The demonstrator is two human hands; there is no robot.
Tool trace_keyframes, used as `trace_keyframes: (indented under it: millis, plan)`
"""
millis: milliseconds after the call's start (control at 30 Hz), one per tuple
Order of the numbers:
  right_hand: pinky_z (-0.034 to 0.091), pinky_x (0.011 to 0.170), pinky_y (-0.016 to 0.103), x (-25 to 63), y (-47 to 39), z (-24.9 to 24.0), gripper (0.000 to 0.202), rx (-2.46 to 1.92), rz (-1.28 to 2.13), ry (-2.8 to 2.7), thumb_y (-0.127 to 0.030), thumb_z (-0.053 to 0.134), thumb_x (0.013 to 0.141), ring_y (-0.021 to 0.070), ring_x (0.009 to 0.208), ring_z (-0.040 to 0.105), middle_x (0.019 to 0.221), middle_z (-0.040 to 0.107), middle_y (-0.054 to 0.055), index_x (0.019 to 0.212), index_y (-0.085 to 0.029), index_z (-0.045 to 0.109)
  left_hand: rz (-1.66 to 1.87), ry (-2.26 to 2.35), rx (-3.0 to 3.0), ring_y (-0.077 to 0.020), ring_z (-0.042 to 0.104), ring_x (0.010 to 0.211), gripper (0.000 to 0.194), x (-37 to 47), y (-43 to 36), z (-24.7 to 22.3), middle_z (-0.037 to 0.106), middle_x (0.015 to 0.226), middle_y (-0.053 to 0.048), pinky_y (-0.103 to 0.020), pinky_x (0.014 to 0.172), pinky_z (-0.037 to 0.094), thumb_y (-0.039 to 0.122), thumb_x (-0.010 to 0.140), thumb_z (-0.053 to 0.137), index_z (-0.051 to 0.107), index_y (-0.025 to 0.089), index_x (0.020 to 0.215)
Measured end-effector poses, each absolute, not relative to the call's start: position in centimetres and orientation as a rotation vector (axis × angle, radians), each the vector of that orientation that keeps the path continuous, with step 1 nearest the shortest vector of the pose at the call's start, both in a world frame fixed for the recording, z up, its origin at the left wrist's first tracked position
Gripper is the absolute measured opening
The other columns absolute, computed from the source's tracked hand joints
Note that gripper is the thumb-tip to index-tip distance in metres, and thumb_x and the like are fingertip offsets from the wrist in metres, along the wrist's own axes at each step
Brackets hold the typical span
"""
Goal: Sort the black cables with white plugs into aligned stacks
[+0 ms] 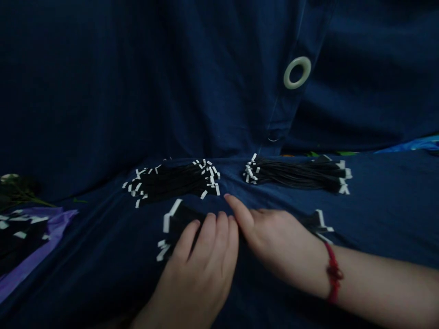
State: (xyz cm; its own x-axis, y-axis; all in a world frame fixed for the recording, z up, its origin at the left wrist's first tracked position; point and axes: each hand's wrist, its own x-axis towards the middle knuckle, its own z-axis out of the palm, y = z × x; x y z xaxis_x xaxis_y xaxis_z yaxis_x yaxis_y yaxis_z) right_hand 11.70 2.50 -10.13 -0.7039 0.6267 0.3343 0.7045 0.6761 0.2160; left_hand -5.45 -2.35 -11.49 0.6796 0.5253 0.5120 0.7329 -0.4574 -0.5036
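A bundle of black cords (185, 217) with white tips lies low in the middle, under both hands, on dark blue cloth. My left hand (206, 260) is closed over its left part, fingers bent and pressed together, the thumb hidden. My right hand (277, 237), with a red bracelet at the wrist, is closed around the right part. Its thumb points up and left, while the other fingers are out of sight behind the hand. White tips stick out past each hand. The cords between the hands are mostly covered.
Behind the hands lie two more cord bundles with white tips, a left one (171, 182) and a right one (298, 173). A purple bag (60, 224) holds more such cords at far left, near green leaves (20, 194). Blue cloth (206, 68) with a pale ring (306, 68) rises behind.
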Motion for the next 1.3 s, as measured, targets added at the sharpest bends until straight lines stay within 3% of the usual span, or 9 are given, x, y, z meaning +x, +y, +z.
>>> trace_keyframes:
  millis: [133, 300, 467, 633, 733, 900, 1033, 1167, 1300]
  plan:
    - [0.032, 0.049, 0.028, 17.1, 8.3, -7.5, 0.018, -1.501, -0.604, -2.606, -0.021, 0.047, 0.082, 0.0216, 0.061, 0.06, 0.07, 0.064, 0.007, 0.095, -0.016, 0.058, -0.464, -0.691, -2.493, -0.0189, 0.044, 0.108, 0.03, -4.8, -3.1, -12.8, 0.056, 0.12, 0.003, -0.035, 0.094, 0.031, 0.028, 0.095, 0.034, 0.055, 0.026, 0.117]
    - [0.035, 0.053, 0.028, 23.9, 17.4, -5.3, 0.035, -1.689, -0.529, -2.504, -0.048, 0.048, 0.085, 0.0214, 0.066, 0.059, 0.079, 0.065, 0.009, 0.097, -0.017, 0.058, -0.218, -0.781, -3.106, -0.0159, 0.047, 0.098, 0.019, -3.8, -1.5, -14.5, 0.057, 0.11, 0.004, -0.028, 0.087, 0.04, 0.034, 0.088, 0.051, 0.054, 0.024, 0.105]
    - [0.045, 0.056, 0.027, 28.1, 21.9, -10.5, 0.049, -1.772, -0.289, -2.506, -0.06, 0.047, 0.082, 0.0195, 0.066, 0.062, 0.081, 0.067, 0.007, 0.101, -0.018, 0.062, -0.153, -0.794, -3.226, -0.0175, 0.045, 0.104, 0.024, -4.0, -0.7, -14.1, 0.053, 0.117, 0.002, -0.03, 0.091, 0.04, 0.033, 0.088, 0.052, 0.05, 0.023, 0.11]
    - [0.046, 0.081, 0.038, 29.1, 21.5, -14.7, 0.057, -1.648, -0.394, -2.474, -0.056, 0.033, 0.09, 0.0278, 0.098, 0.057, 0.11, 0.058, 0.017, 0.119, -0.013, 0.056, -0.164, -0.804, -3.246, -0.0168, 0.044, 0.104, 0.024, -4.2, -0.7, -14.0, 0.053, 0.116, 0.003, -0.03, 0.093, 0.038, 0.03, 0.087, 0.054, 0.051, 0.023, 0.11]
    - [0.044, 0.087, 0.038, 29.4, 20.8, -14.7, 0.053, -1.555, -0.438, -2.483, -0.049, 0.034, 0.091, 0.0274, 0.1, 0.056, 0.122, 0.05, 0.019, 0.116, -0.01, 0.059, -0.174, -0.807, -3.254, -0.0168, 0.044, 0.103, 0.024, -4.2, -0.7, -14.0, 0.053, 0.116, 0.003, -0.029, 0.093, 0.037, 0.03, 0.086, 0.054, 0.052, 0.023, 0.109]
    - [0.047, 0.083, 0.037, 29.8, 19.8, -15.1, 0.048, -1.501, -0.439, -2.466, -0.044, 0.032, 0.094, 0.0259, 0.095, 0.061, 0.113, 0.061, 0.016, 0.114, -0.01, 0.059, -0.217, -0.807, -3.245, -0.0171, 0.045, 0.103, 0.025, -4.2, -1.1, -14.0, 0.055, 0.115, 0.002, -0.029, 0.091, 0.038, 0.031, 0.085, 0.056, 0.053, 0.023, 0.109]
    - [0.047, 0.082, 0.039, 29.7, 19.5, -16.0, 0.054, -1.534, -0.452, -2.423, -0.045, 0.028, 0.094, 0.0285, 0.098, 0.062, 0.114, 0.063, 0.018, 0.129, -0.009, 0.049, -0.294, -0.797, -3.196, -0.0176, 0.047, 0.105, 0.032, -4.8, 0.5, -13.8, 0.055, 0.117, -0.001, -0.032, 0.094, 0.037, 0.035, 0.085, 0.055, 0.052, 0.023, 0.114]
    - [0.048, 0.078, 0.038, 29.3, 20.0, -16.3, 0.059, -1.531, -0.46, -2.448, -0.05, 0.03, 0.092, 0.0279, 0.092, 0.064, 0.112, 0.064, 0.017, 0.134, -0.01, 0.044, -0.427, -1.223, -2.731, -0.0212, 0.039, 0.121, 0.032, -8.8, 6.3, -13.8, 0.048, 0.13, -0.007, -0.037, 0.104, 0.03, 0.028, 0.089, 0.045, 0.05, 0.019, 0.12]
    - [0.038, 0.095, 0.047, 28.5, 19.7, -17.0, 0.062, -1.507, -0.589, -2.331, -0.049, 0.03, 0.091, 0.0326, 0.112, 0.053, 0.124, 0.056, 0.021, 0.133, -0.005, 0.043, -0.406, -1.581, -2.413, -0.0305, 0.034, 0.125, 0.052, -14.5, 11.7, -14.9, 0.042, 0.134, -0.018, -0.048, 0.103, 0.03, 0.03, 0.088, 0.046, 0.037, 0.007, 0.134]
